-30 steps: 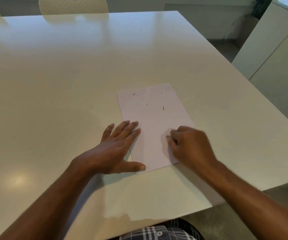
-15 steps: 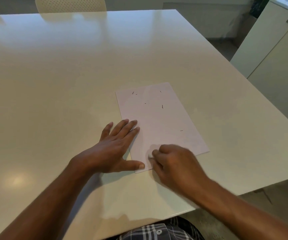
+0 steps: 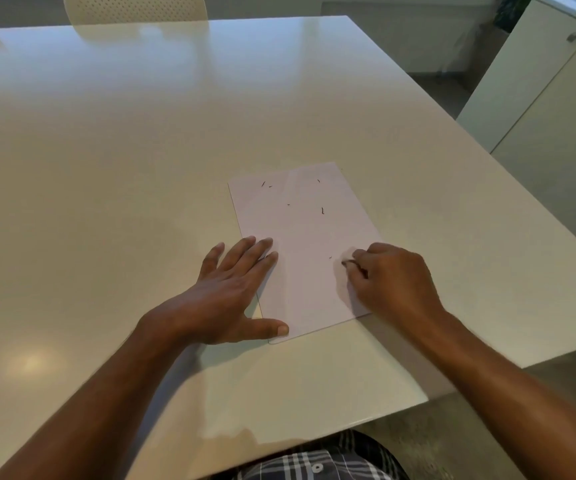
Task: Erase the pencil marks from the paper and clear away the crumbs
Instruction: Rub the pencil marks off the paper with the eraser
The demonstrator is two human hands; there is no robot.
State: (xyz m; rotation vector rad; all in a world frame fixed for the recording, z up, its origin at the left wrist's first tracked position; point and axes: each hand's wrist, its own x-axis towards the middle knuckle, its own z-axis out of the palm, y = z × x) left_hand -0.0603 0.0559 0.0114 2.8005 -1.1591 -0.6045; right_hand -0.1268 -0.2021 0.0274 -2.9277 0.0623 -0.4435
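Left hand (image 3: 231, 292) is laid flat with fingers spread, pressing the near left edge of the paper (image 3: 307, 244) onto the desk (image 3: 106, 150). Right hand (image 3: 393, 282) is curled, pinching a small pale eraser (image 3: 348, 257) against the sheet's right side. Thin, light and easily creased, the paper is best pinned flat while rubbed. Dark crumbs (image 3: 322, 211) are scattered farther up.

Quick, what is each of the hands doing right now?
Left hand: open, fingers straight, pressing flat on the paper.
Right hand: fingers curled, pinching a small white eraser against the paper.
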